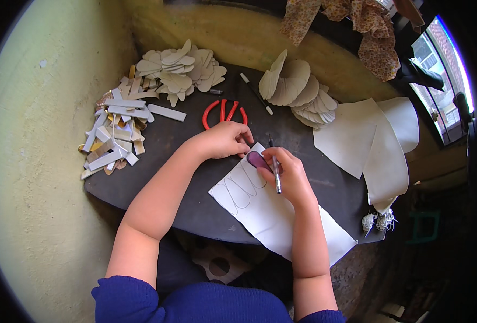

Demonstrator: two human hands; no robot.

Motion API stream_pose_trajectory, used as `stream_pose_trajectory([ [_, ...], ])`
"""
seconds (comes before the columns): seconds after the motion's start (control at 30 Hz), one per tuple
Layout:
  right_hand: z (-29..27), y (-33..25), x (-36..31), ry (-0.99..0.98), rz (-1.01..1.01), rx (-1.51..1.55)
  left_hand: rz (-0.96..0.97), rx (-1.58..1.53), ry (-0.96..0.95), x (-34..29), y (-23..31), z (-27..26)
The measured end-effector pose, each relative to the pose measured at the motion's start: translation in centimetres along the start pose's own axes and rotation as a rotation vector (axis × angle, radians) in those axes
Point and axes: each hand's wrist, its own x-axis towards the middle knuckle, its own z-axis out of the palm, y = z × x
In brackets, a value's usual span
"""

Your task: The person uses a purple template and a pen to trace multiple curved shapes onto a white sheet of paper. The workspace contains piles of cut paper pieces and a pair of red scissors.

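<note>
A white sheet lies slanted across the dark table, with a row of pen-drawn rounded loops at its far-left part. My right hand grips a pen, its tip pointing away from me. Beside those fingers, a purple oval piece rests on the sheet close to the outlines. My left hand has its fingers bent and closed at the sheet's far corner; the fingertips are partly hidden. Just beyond it lie the red handles of scissors, partly covered by that hand.
Heaped cut strips lie at the table's left. Pale rounded cut-outs are piled at the back left, with more stacked cut-outs at the back right. A marker lies between them. Large white pieces cover the right side. A wall borders the left.
</note>
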Motion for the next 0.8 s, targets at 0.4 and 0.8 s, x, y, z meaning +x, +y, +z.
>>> stream_pose_trajectory([
  [0.4,0.36,-0.07,0.07,0.014,-0.014,-0.02,0.032,0.042,0.014,-0.04,0.05,0.13],
  [0.8,0.46,-0.46,0.09,0.001,-0.005,-0.019,0.009,-0.001,0.016,-0.04,0.07,0.13],
])
